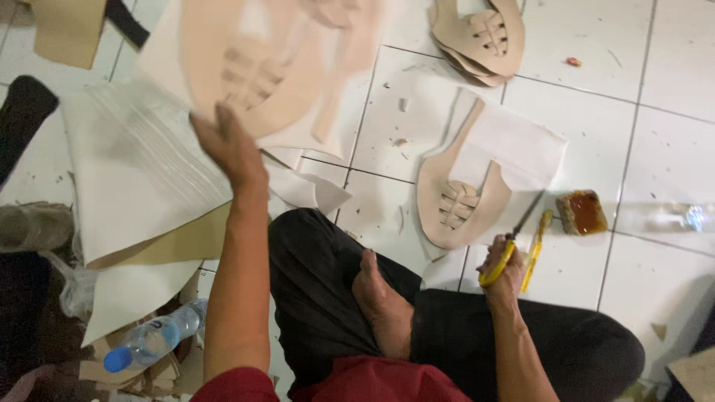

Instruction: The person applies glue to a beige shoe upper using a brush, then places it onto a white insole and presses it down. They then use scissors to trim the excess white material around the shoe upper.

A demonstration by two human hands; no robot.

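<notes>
My left hand is raised and holds a tan cut-out shoe upper on white backing, blurred from motion, above a stack of white sheets. My right hand rests on the tiled floor, gripping yellow-handled scissors with the blades pointing up and away. Just beyond the scissors lies another tan woven-strap upper on a white sheet. I sit cross-legged in black trousers, a bare foot between my arms.
A pile of finished tan uppers lies at the far top. A brown glue sponge block and a clear bottle sit right. A blue-capped water bottle lies lower left among cardboard scraps.
</notes>
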